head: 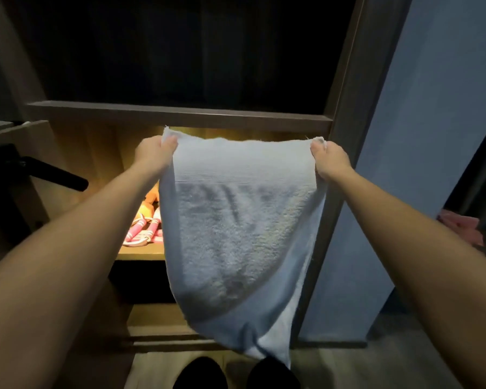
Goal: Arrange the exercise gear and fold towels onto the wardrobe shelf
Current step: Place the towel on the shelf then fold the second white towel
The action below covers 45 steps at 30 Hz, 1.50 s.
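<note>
At the bottom edge two dark shoes (199, 373) stand on the floor, and the lower end of a pale blue towel (236, 234) hangs just above them. The towel is spread flat in the air in front of the person, held up by its two top corners. The left hand (155, 153) pinches the top left corner between thumb and fingers, and the right hand (330, 160) pinches the top right corner the same way. The hands are well apart and about level, with the towel's top edge stretched between them. Behind the towel is a lit wardrobe shelf (141, 255). On it, partly hidden by the towel's left edge, lies pink and orange gear (145, 223), possibly straps or bands. Far right, a pink cloth (460, 224) lies by the blue wall (432, 122).
</note>
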Each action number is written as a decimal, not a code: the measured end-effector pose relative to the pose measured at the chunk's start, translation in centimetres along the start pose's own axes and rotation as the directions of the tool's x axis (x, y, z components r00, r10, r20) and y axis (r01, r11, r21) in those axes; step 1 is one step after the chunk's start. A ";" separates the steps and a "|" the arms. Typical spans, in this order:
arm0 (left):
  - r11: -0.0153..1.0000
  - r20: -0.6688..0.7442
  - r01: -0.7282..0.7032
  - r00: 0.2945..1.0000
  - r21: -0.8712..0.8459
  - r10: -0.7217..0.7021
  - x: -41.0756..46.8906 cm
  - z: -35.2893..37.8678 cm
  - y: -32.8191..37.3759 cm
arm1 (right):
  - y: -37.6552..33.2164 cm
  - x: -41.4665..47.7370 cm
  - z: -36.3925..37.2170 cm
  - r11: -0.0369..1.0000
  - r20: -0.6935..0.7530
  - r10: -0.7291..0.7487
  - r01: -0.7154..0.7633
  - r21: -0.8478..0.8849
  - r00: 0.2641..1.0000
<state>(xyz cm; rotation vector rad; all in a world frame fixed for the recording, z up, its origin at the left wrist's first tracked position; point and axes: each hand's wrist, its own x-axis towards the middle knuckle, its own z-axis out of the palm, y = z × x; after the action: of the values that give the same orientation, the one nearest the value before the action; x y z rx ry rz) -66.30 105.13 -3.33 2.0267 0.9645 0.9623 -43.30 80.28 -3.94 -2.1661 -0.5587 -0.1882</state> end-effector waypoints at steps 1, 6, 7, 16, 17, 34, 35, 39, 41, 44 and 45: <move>0.999 0.008 -0.007 1.000 -0.034 0.007 -0.7 -0.3 -0.3 | 0.3 -0.8 -0.3 0.999 0.009 -0.019 0.018 0.043 1.000; 0.981 0.131 -0.027 0.990 -0.193 0.053 -6.4 -2.5 -2.7 | 3.6 -7.1 -1.2 0.944 0.112 -0.078 0.038 0.328 0.991; 0.973 0.145 -0.014 0.988 -0.230 0.048 -7.7 -2.9 -3.3 | 4.3 -8.7 -1.3 0.929 0.120 -0.082 0.032 0.369 0.989; 0.909 0.278 0.090 0.960 -0.407 0.029 -19.2 -6.7 -7.5 | 7.6 -21.0 -4.5 0.800 0.235 -0.114 -0.051 0.598 0.965; 0.889 0.303 0.113 0.952 -0.443 0.030 -20.3 -7.3 -7.4 | 7.5 -22.0 -5.4 0.779 0.291 -0.127 -0.086 0.621 0.948; 0.809 0.409 0.566 0.784 -0.159 -0.467 -30.1 -5.6 -16.9 | 15.9 -31.6 -0.3 0.692 0.673 0.328 -0.654 0.306 0.663; 0.812 0.379 0.571 0.782 -0.120 -0.495 -30.8 -4.3 -18.2 | 17.2 -32.5 1.3 0.686 0.654 0.389 -0.678 0.264 0.648; 0.776 0.422 0.630 0.693 0.040 -0.585 -32.8 -0.9 -21.4 | 20.4 -35.5 4.6 0.656 0.662 0.516 -0.748 0.101 0.543; 0.751 0.537 0.647 0.592 0.128 -0.601 -33.1 -0.9 -22.3 | 21.1 -35.6 4.6 0.651 0.678 0.513 -0.754 0.093 0.527; 0.789 0.584 0.599 0.595 0.135 -0.552 -32.9 -1.1 -23.6 | 21.6 -34.8 4.3 0.695 0.705 0.429 -0.705 0.142 0.565; 0.794 0.592 0.599 0.603 0.105 -0.534 -32.7 -0.9 -23.8 | 21.6 -34.6 4.4 0.718 0.709 0.405 -0.681 0.145 0.577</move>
<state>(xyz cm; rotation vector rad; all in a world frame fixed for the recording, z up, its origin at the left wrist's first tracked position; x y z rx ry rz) -89.52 89.75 -32.71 1.5831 1.0571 -0.0055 -64.53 61.23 -33.46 -1.8312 -0.1971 0.9881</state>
